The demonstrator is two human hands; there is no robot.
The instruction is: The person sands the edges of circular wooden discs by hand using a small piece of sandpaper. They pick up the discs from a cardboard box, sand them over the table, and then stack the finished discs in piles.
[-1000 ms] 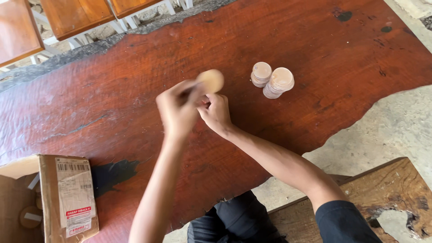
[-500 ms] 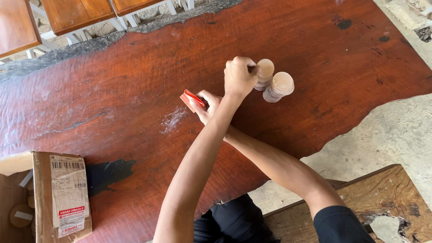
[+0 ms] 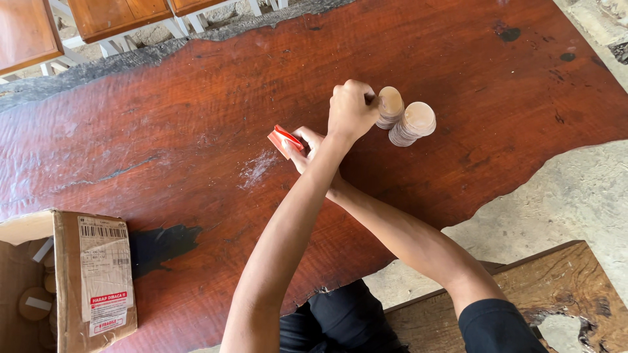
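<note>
Two stacks of round pale wooden discs stand side by side on the dark red wooden table (image 3: pixel 163 131): a left stack (image 3: pixel 392 104) and a right stack (image 3: pixel 413 124). My left hand (image 3: pixel 350 108) reaches across my right arm, its fingers closed against the top disc of the left stack. My right hand (image 3: pixel 307 147) rests on the table just below and left of it, holding a small folded red sheet (image 3: pixel 282 139). A pale patch of dust (image 3: pixel 255 168) lies on the table left of the right hand.
An open cardboard box (image 3: pixel 91 274) with a label and round pieces inside sits at the table's near left corner. Brown wooden furniture (image 3: pixel 111 16) stands beyond the far edge. A rough wooden bench (image 3: pixel 562 287) lies at the lower right on a concrete floor.
My left hand carried a wooden disc from the middle of the table to the left stack. My right hand stayed put and now shows the red sheet.
</note>
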